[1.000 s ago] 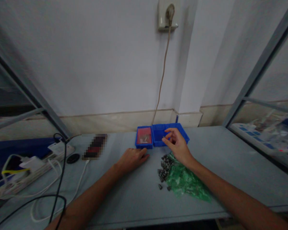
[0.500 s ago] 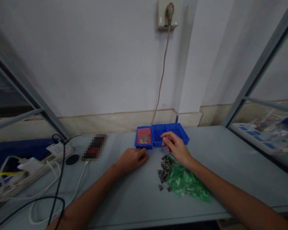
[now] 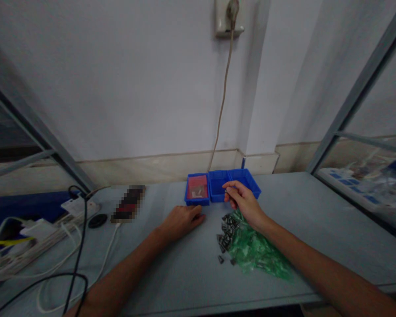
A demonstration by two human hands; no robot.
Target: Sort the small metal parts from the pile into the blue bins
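My left hand (image 3: 183, 221) lies on the table in front of the left blue bin, thumb and index finger stretched loosely forward and slightly apart; nothing shows between them. Over the front edge of the middle blue bin (image 3: 215, 193), my right hand (image 3: 242, 200) is raised with thumb and index finger pinched together. Whatever is in that pinch is too small to make out. Beneath and left of the right wrist is a pile of small dark metal pieces (image 3: 227, 231), spilling beside a crumpled green plastic bag (image 3: 259, 253). A few pieces lie apart at the near side.
The left blue bin (image 3: 187, 193) holds a pink sheet and small pieces; the right blue bin (image 3: 255, 190) adjoins the middle one. Left on the table are a blurred-out phone-like object (image 3: 128, 204), a black round disc (image 3: 97, 221), cables and a power strip (image 3: 46, 240).
My right hand has shifted slightly, its fingertips now pinched more closely. My left thumb and index finger have moved a little on the table. The view has tilted slightly.
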